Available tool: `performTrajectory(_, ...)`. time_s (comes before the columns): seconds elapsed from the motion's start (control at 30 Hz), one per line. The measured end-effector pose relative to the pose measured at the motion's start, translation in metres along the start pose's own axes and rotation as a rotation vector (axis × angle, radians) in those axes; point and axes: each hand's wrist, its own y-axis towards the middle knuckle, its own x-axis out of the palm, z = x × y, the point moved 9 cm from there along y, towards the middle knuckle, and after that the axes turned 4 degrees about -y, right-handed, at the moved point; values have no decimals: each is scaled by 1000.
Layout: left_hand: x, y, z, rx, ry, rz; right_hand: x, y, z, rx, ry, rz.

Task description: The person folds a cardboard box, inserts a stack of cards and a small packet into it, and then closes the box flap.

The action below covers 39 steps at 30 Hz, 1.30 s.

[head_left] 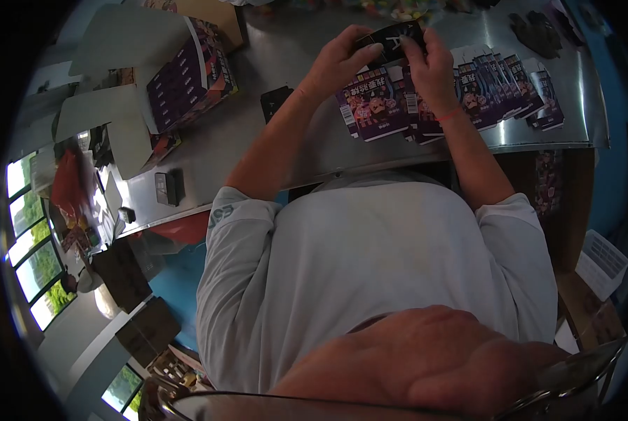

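Note:
Over the far side of the metal table, both hands hold a black card packet [392, 43] with a white letter A on it. My left hand [336, 62] grips its left end, thumb on top. At the right end, my right hand [431, 69] pinches it, its thumb also lying on the face. Below the hands are purple printed card packs [375, 105] with white Chinese lettering, overlapping in a row [496, 88] toward the right. A flat black packet [275, 98] lies by my left forearm.
An open purple display box [184, 81] with raised flaps stands at the left of the metal table [230, 151]. Nearer me is a small dark box [165, 188]. Dark gloves [536, 35] lie at the far right. Blurred colourful items [398, 8] line the far edge.

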Motion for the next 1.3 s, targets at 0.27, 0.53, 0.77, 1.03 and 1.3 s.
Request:
performTrajectory(0.27,-8,-7,1,47,-139,105,11,22,-36,-15,44,-80)
performTrajectory(0.53,4,-63,-7,219,1113,100,12,6,-3,23,-114,-83)
performTrajectory(0.77,8,-57,-14,102,1145,-30,16,-4,-1,-19,-134,-80)
performTrajectory(1.03,9,-56,-24,-13,1140,-38,19,-8,-3,-36,-162,-105)
performTrajectory(1.3,14,-66,-16,88,1075,0,29,-14,-11,-103,-205,-158)
